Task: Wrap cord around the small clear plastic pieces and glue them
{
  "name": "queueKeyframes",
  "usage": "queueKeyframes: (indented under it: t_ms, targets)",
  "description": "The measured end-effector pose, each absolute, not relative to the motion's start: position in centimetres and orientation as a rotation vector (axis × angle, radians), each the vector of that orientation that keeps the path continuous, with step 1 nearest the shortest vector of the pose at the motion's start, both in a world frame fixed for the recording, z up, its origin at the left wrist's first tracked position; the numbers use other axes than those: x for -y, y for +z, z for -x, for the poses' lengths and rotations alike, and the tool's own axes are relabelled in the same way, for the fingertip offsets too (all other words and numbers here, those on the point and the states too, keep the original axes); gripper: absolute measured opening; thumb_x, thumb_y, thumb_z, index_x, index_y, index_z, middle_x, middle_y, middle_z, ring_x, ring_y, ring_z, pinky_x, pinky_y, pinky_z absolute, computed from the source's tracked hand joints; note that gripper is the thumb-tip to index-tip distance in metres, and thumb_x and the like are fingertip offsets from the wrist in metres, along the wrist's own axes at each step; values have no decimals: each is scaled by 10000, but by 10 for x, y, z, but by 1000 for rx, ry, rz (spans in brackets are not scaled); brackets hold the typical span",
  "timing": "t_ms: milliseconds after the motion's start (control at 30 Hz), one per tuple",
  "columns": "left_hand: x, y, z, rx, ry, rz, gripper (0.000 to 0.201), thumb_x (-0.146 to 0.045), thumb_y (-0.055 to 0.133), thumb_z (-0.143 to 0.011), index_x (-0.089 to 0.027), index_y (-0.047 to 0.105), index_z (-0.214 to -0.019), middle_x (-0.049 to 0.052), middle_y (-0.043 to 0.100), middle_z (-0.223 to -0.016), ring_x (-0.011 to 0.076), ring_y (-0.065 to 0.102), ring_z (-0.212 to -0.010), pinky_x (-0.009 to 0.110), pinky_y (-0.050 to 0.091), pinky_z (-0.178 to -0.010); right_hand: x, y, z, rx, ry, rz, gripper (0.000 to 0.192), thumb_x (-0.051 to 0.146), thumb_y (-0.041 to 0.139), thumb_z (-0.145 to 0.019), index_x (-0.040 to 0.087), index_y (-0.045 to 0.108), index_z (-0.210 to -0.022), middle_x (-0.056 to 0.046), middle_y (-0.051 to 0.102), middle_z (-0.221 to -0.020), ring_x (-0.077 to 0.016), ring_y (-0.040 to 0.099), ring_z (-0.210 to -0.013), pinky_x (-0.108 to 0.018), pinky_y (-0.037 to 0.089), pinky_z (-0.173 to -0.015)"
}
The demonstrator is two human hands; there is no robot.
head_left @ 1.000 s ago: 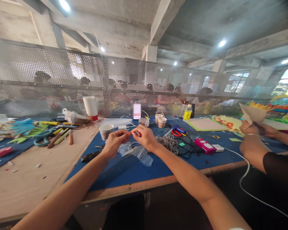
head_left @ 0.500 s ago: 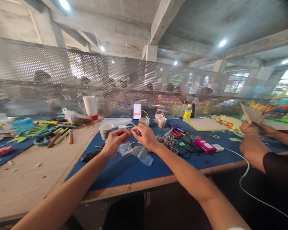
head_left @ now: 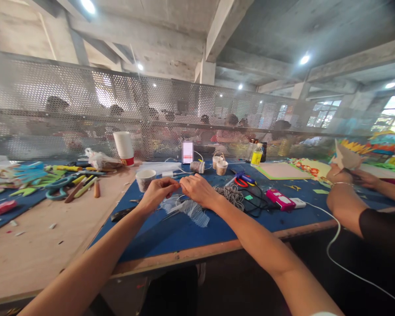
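Note:
My left hand [head_left: 156, 193] and my right hand [head_left: 197, 189] meet above the blue mat [head_left: 151, 239], fingertips pinched close together. Whatever they pinch is too small to make out. Below them lies a bundle of thin clear strips [head_left: 195, 213]. A heap of grey cord [head_left: 232, 196] sits just right of my right hand. Left of my left hand stands a paper cup [head_left: 146, 180], and a black-handled tool [head_left: 121, 214] lies nearer to me. Behind my right hand a spool [head_left: 197, 166] rests on its side.
Scissors [head_left: 57, 188] and other tools lie at left, near a stack of paper cups [head_left: 124, 147]. A lit phone [head_left: 187, 152] leans at the back. Red-handled pliers [head_left: 242, 181] and a pink box [head_left: 279, 199] lie right. A co-worker's hands [head_left: 342, 173] hold paper, with a white cable [head_left: 332, 250] nearby.
My right hand has turned slightly, its fingers folding lower and closer to the left fingertips, so more of the spool shows. The co-worker's paper has tilted more upright.

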State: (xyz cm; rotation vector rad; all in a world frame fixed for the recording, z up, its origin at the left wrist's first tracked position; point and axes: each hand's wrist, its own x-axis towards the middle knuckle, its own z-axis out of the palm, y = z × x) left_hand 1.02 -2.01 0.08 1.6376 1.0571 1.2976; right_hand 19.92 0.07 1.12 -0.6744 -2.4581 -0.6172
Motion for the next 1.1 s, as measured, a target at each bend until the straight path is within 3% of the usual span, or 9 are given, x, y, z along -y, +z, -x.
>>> queueKeyframes:
  t_ms: [1100]
  targets:
    - [24, 1, -15, -1168, 1267, -1743, 169, -310, 641, -747, -147, 664, -708, -38, 502, -520, 96, 391, -496, 239, 265, -487, -4, 3, -194, 2422, -570, 742, 125, 194, 445, -935, 174, 549, -869, -33, 666, -803, -170, 584, -795, -309, 297, -735]
